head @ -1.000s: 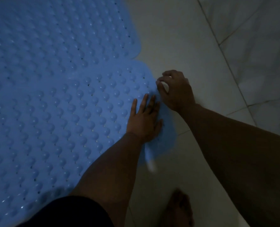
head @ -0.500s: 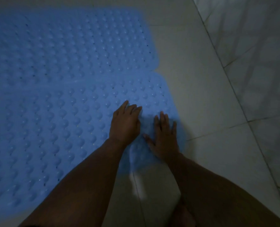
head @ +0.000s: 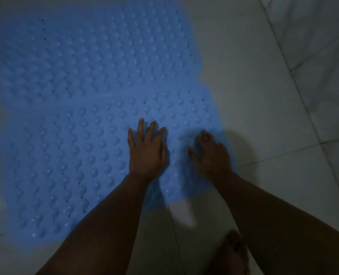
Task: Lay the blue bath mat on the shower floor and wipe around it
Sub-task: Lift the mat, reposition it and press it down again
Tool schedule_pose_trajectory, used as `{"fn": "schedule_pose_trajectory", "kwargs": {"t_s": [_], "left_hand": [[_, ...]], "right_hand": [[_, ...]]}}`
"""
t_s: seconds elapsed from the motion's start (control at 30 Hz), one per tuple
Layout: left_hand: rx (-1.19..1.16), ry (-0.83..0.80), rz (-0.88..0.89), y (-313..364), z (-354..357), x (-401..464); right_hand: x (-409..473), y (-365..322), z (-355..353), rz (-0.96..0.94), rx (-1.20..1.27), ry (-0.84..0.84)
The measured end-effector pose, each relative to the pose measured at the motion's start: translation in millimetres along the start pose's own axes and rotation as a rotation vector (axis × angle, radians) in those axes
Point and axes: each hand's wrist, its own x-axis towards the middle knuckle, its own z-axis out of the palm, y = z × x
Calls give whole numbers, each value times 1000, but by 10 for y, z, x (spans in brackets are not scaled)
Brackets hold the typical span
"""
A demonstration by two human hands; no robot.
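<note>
Both hands press down on the mat's near right corner, side by side but not touching. The left hand (head: pixel 147 153) lies flat and open, palm down, fingers spread and pointing away from the person. The right hand (head: pixel 211 153) is also open and palm down, its fingers slightly curled and blurred, resting just inside the mat's right edge. Neither hand holds anything.

Half a second earlier the two hands sat closer together, the left with its fingers bunched; now the left fingers have fanned out and the gap between the hands has widened. A full second back the right hand was closed, pinching the mat's edge, and that pinch has given way to a flat press.

The blue bath mat (head: pixel 85 116), covered with rows of raised bumps and small holes, lies spread across the pale tiled shower floor (head: pixel 263 116), reaching up and to the left from the hands. More of its far edge and left side shows than before. A bare foot (head: pixel 232 253) stands on the tiles near the bottom, below the right forearm.
</note>
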Motion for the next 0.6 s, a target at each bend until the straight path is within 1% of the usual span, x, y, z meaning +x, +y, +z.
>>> {"fn": "schedule_pose_trajectory", "kwargs": {"t_s": [0.07, 0.13, 0.17, 0.23, 0.33, 0.43, 0.5, 0.6], "left_hand": [[-10, 7, 64, 138, 48, -113], [0, -42, 135, 291, 182, -240], [12, -79, 177, 359, 261, -316], [55, -135, 235, 443, 389, -447], [116, -165, 224, 451, 445, -516], [107, -188, 220, 453, 441, -509], [98, -190, 223, 441, 443, -510], [72, -196, 229, 435, 430, -521]], "right_hand": [[286, -44, -339, 17, -78, 38], [593, -67, -590, 19, -154, 83], [717, -62, -645, 22, -150, 121], [896, -79, -657, 18, -121, 183], [960, -129, -548, -72, -78, 295], [951, -79, -445, -163, -39, 406], [934, -97, -417, -207, 4, 404], [838, -152, -367, -229, 33, 353]]}}
